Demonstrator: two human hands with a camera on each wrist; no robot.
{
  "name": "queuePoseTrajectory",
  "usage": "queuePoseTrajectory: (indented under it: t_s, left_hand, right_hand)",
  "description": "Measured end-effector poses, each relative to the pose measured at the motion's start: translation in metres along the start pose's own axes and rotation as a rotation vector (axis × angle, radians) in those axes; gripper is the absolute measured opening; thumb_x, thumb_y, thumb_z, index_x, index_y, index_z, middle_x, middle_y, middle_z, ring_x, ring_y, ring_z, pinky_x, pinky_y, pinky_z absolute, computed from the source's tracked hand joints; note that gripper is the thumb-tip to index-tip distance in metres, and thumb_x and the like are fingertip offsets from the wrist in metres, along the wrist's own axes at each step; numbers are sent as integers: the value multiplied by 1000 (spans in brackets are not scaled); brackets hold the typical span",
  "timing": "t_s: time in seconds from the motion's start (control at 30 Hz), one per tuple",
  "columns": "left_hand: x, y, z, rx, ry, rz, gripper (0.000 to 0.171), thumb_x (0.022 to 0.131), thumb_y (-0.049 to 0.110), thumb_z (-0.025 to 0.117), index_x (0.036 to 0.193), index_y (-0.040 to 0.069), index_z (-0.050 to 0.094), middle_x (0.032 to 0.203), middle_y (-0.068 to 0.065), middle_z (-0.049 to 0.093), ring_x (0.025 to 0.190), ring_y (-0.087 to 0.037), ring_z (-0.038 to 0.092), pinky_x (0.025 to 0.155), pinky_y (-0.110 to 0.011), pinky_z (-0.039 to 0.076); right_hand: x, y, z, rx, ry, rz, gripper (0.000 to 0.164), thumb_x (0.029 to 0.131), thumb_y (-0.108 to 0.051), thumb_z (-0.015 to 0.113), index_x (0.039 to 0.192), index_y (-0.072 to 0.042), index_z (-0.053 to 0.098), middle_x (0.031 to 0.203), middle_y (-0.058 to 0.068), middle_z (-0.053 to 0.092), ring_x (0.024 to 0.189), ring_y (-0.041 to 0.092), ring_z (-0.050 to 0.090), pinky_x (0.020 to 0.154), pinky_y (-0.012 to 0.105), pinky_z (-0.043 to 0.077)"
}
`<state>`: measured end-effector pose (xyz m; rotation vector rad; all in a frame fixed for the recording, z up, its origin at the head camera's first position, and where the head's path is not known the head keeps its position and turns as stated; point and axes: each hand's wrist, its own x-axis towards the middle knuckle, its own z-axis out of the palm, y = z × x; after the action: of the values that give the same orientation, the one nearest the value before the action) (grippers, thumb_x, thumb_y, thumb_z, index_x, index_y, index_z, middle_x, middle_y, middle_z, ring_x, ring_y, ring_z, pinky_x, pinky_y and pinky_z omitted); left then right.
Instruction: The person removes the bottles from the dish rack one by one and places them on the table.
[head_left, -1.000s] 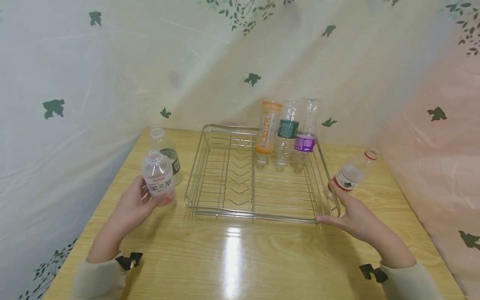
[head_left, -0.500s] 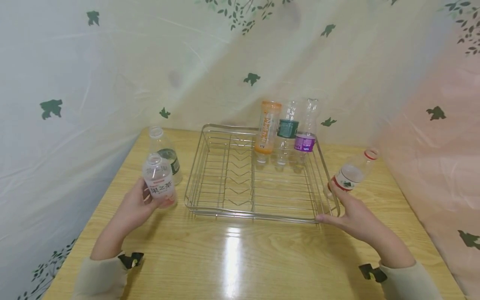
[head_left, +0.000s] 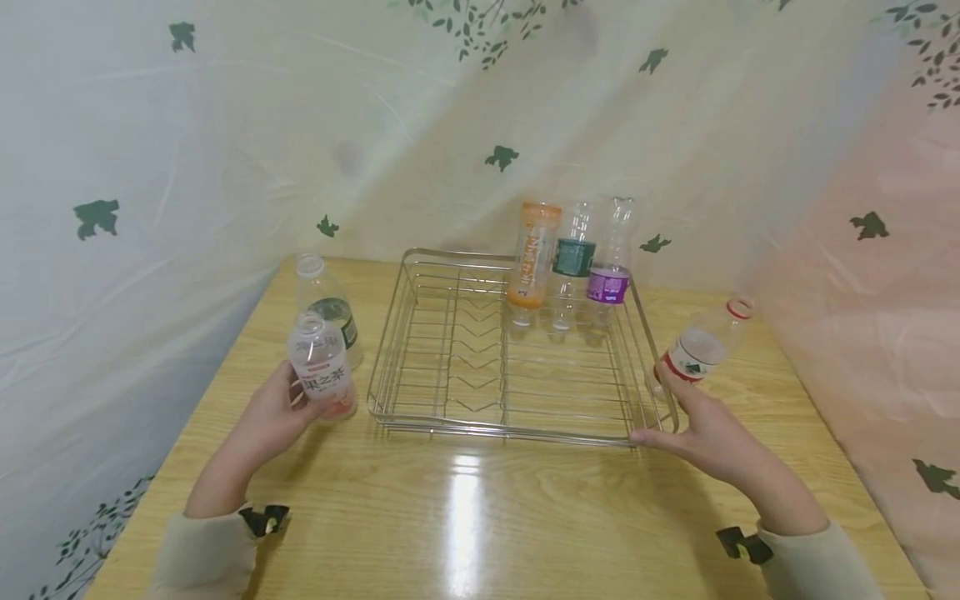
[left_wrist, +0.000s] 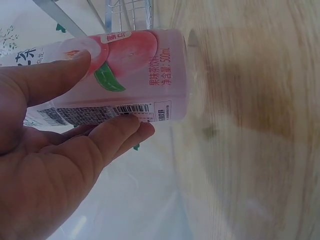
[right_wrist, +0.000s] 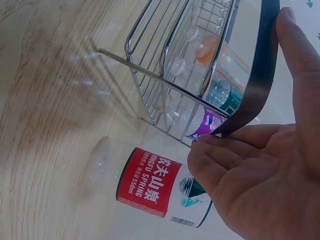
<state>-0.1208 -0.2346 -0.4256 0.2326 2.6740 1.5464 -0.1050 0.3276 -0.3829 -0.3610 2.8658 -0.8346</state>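
My left hand (head_left: 273, 421) grips a pink-labelled fruit tea bottle (head_left: 322, 375), thumb on one side and fingers on the other. It stands nearly upright just left of the wire dish rack (head_left: 465, 428); whether its base touches the table cannot be told. Behind it is a clear bottle with a dark green label (head_left: 335, 312). My right hand (head_left: 705, 433) holds the rack's front right corner, the thumb on the rail and fingertips against its outer side. Near those fingers stands a red-and-white-labelled water bottle (right_wrist: 150, 182).
Three bottles lean at the rack's back right: one orange-capped bottle (head_left: 534, 258), one with a green label (head_left: 573, 258), one with a purple label (head_left: 608, 285). The wooden table (head_left: 375, 517) meets a patterned cloth (head_left: 420, 150) behind and at both sides.
My left hand and the fruit tea bottle have shifted slightly right and toward the table's front. The right hand and rack stay where they were.
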Motion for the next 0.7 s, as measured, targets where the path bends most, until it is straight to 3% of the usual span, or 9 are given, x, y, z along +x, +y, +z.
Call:
queuePoseTrajectory:
  t_s: [0.27, 0.47, 0.7]
  left_hand:
    - [1, -4, 2, 23, -12, -1, 66, 94, -3, 68, 147, -12, 30, 145, -37, 41, 136, -54, 37, 109, -62, 37]
    - [2, -7, 3, -20, -21, 34, 67, 93, -4, 69, 149, -9, 31, 143, -34, 45, 134, -52, 41, 109, -61, 38]
    - [0, -7, 1, -27, -17, 6, 76, 91, 3, 75, 151, -4, 30, 145, -30, 45, 137, -50, 39, 111, -61, 34]
  right_hand:
    - [1, 1, 0, 4, 0, -10, 115, 83, -52, 81, 161, 1, 16, 158, 32, 28, 137, 57, 31, 103, 75, 32]
    - [0, -1, -1, -2, -3, -1, 114, 83, -49, 82, 160, 2, 17, 156, 34, 29, 136, 58, 33, 102, 75, 33]
    - [1, -2, 0, -8, -6, 4, 114, 83, -49, 83, 160, 2, 17, 156, 35, 28, 135, 59, 33, 102, 75, 33]
